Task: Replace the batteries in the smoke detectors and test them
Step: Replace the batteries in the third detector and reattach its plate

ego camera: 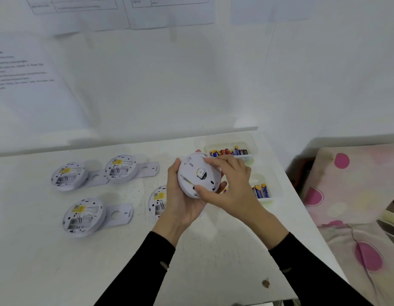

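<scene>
A person at a white desk [213, 250] works through 5 smoke detectors, the job judged to be in its early stage. 4 detectors [82, 216] lie back-up on the left half of the desk, their battery bays open and apparently empty, with loose covers [120, 214] beside 3 of them. The 5th, the held detector [199, 175], is above the desk's middle. The left grip [180, 202] cradles it from behind while the right grip [231, 186] pinches its rim, both grasping it. Refitting and testing all seem still to come. 2 trays [251, 156] of batteries [261, 191] sit close to the desk's right edge, with a spotted bed [350, 195] beyond. The bare stretch nearest the person gives the most room.
</scene>
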{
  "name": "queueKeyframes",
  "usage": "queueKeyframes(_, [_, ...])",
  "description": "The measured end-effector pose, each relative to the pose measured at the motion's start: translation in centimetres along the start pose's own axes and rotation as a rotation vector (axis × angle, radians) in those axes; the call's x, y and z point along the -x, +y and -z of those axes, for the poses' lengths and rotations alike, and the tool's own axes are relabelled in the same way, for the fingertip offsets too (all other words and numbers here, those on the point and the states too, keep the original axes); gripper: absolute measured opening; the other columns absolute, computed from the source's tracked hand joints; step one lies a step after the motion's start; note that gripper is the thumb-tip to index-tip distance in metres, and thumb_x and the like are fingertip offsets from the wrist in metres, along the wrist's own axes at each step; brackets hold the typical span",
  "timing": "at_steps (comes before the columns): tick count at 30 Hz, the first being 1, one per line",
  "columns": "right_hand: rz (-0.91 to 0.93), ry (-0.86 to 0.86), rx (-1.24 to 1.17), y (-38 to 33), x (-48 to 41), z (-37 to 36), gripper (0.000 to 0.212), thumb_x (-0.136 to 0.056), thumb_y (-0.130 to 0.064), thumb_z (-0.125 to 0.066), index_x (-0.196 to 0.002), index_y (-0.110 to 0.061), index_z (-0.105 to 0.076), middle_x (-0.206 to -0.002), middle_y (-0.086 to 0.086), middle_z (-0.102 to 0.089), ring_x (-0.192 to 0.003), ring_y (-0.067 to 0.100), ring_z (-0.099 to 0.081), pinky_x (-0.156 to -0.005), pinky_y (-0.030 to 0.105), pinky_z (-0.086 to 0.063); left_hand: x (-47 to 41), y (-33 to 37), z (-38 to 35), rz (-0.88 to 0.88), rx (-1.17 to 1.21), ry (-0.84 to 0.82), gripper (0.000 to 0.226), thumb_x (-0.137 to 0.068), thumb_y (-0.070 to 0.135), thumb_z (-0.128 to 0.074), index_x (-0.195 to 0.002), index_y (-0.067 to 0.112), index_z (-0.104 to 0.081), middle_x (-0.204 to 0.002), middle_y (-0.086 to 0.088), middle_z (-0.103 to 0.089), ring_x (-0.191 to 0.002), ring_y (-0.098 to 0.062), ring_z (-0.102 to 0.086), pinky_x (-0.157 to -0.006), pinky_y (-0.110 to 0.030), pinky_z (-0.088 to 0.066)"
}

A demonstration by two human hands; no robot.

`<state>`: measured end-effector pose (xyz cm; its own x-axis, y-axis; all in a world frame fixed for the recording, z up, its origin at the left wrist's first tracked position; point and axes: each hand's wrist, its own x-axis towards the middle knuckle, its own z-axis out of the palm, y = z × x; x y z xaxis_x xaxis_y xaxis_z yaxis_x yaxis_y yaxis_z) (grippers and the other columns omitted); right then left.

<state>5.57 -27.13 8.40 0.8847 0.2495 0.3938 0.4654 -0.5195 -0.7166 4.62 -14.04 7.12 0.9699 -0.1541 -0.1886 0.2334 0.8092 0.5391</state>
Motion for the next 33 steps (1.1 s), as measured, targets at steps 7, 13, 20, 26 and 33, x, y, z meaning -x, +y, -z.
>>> queueKeyframes(7, [0.071, -0.009, 0.050, 0.5, -0.8, 0.3, 0.064, -0.057, -0.056, -0.065, -0.109, -0.021, -0.057, -0.103, -0.012, -0.049, -0.100, 0.010, -0.045, -0.087, 0.027, -0.028, -0.1, -0.6, -0.1, -0.019, -0.050, 0.027, 0.060, -0.098, 0.056, -0.034, -0.104, 0.016, -0.078, -0.110, -0.013, -0.071, -0.100, -0.026, -0.069, -0.089, -0.040, -0.056])
queueKeyframes(13, [0.143, -0.050, 0.048, 0.0, -0.7, 0.0, 0.048, -0.062, -0.041, -0.061, -0.106, -0.022, -0.058, -0.096, -0.024, -0.043, -0.097, 0.005, -0.041, -0.084, 0.026, -0.025, -0.3, -0.5, -0.6, 0.018, -0.111, 0.024, 0.061, -0.097, 0.057, -0.035, -0.100, 0.015, -0.079, -0.111, -0.012, -0.072, -0.103, -0.025, -0.069, -0.093, -0.038, -0.054])
queueKeyframes(20, [0.025, -0.053, -0.071, -1.4, -0.7, 1.7, 0.068, -0.065, -0.032, -0.072, -0.124, -0.030, -0.041, -0.117, -0.012, -0.042, -0.110, 0.005, -0.042, -0.097, 0.030, -0.033, -0.3, -0.1, -1.6, -0.026, -0.114, 0.032, 0.058, -0.096, 0.055, -0.040, -0.124, 0.012, -0.067, -0.115, -0.015, -0.069, -0.103, -0.027, -0.068, -0.087, -0.038, -0.058])
queueKeyframes(26, [-0.044, -0.218, 0.021, -1.5, -1.2, 3.2, 0.076, -0.064, -0.029, -0.077, -0.131, -0.020, -0.042, -0.114, -0.005, -0.040, -0.107, 0.010, -0.039, -0.098, 0.041, -0.040, -0.2, -0.5, -2.2, -0.079, -0.138, 0.029, 0.054, -0.090, 0.052, -0.044, -0.127, 0.017, -0.062, -0.114, -0.012, -0.072, -0.101, -0.025, -0.070, -0.084, -0.039, -0.060])
queueKeyframes(33, [-0.047, -0.294, 0.017, -1.2, -1.5, 3.1, 0.078, -0.061, -0.016, -0.079, -0.127, -0.017, -0.037, -0.117, 0.001, -0.037, -0.112, 0.021, -0.037, -0.097, 0.040, -0.042, 0.0, -0.4, -2.1, -0.048, -0.137, 0.046, 0.053, -0.092, 0.052, -0.043, -0.128, 0.018, -0.062, -0.115, -0.010, -0.072, -0.100, -0.024, -0.071, -0.080, -0.037, -0.060])
